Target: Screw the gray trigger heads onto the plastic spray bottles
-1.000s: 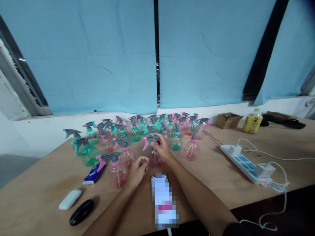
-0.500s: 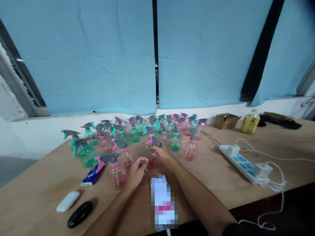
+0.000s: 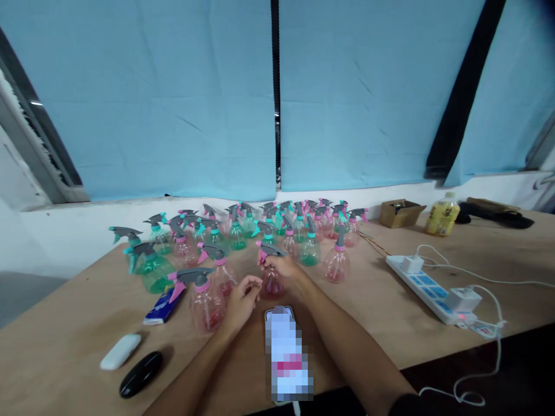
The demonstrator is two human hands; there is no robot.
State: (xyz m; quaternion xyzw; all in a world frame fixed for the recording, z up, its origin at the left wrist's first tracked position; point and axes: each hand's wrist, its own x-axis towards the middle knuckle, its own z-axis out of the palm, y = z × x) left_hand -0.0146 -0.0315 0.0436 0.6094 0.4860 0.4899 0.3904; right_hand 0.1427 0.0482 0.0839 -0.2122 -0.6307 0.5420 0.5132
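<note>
Toward the tabletop's front edge point(image 3: 373, 323), the right hand point(image 3: 282, 267) grips a pink-trigger spray bottle point(image 3: 273, 285) high up, likely for steadiness; the left hand point(image 3: 243, 298) has fingers half-open, apparently empty.

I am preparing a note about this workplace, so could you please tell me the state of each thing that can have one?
Right hand: gripping upper part of spray bottle
Left hand: loosely curled, nothing visible in it
Held spray bottle: upright
Other spray bottles: standing upright
Phone: lying flat, lit
Power strip: chargers plugged in, red light on
Cardboard box: open
Drink bottle: upright, capped
</note>
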